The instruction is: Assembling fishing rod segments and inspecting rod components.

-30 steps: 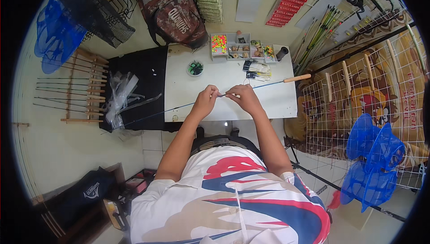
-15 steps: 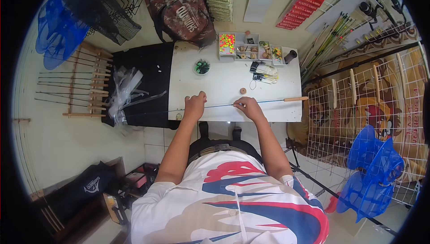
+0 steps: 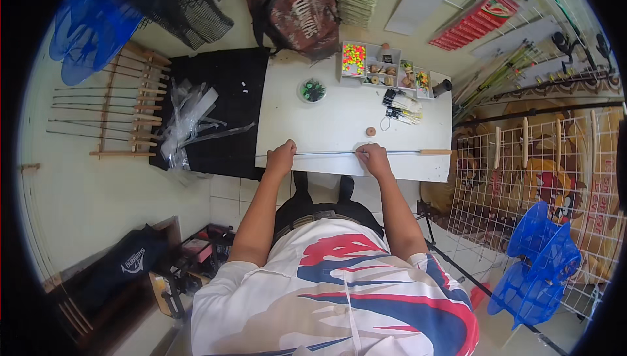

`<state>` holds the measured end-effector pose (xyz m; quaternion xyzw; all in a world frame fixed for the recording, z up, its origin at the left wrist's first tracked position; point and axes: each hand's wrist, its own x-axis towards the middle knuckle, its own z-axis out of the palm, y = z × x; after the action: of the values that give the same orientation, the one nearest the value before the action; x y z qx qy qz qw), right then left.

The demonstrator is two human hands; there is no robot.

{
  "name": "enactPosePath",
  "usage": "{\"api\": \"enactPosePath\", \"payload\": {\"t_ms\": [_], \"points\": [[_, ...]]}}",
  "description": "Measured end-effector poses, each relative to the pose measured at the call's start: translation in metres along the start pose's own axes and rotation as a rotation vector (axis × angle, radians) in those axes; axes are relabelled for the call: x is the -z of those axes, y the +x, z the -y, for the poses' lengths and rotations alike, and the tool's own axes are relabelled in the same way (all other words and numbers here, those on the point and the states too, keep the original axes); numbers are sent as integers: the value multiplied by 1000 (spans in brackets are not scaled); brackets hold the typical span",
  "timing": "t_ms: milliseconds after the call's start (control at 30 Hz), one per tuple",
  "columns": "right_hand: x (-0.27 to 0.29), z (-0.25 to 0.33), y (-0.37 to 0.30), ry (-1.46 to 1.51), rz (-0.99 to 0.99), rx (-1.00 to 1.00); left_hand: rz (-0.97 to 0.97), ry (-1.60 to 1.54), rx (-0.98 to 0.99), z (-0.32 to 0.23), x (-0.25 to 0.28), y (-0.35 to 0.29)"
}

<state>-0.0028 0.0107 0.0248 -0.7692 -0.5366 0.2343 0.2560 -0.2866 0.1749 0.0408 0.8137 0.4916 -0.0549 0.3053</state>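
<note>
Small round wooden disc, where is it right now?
Head view: the wooden disc lies on the white table, just beyond the right hand and the thin rod.

Bright, even daylight throughout, strongest on the white table [image 3: 339, 121], nearly washed out to a flat glare. Soft, short shadows only, under the table edge and beside the black cloth [image 3: 222, 108]. Heavy fisheye bending toward the rim, with straight wall racks curved and a black vignette filling all 4 corners. Sharp at centre; softer, slightly smeared detail near the edges. No motion blur visible.
</note>
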Motion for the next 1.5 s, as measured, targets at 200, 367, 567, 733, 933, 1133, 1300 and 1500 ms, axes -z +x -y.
{"api": "enactPosePath", "payload": {"t_ms": [200, 367, 567, 733, 933, 1133, 1300, 1500], "points": [[-6, 16, 2, -119, 19, -100, 34, 1, 3, 20, 5, 1], [-20, 37, 4, -267, -18, -169, -48, -122, -110, 31, 1, -2], [-36, 109, 31, -132, -151, 188, -99, -232, -220, 34, 8, -1], [-58, 154, 56, 282, -2, 331, -126, -270, -286, 23, 29, 2], [-61, 149, 66, 230, 160, 182, -128, -283, -330, 19, 39, 2], [-59, 143, 65, 284, 80, 326, -101, -280, -311, 19, 46, 9], [-58, 148, 64, 291, -13, 287, -96, -282, -306, 15, 50, 15], [-48, 160, 59, 414, -18, 44, -142, -295, -350, 16, 54, 13]]}}
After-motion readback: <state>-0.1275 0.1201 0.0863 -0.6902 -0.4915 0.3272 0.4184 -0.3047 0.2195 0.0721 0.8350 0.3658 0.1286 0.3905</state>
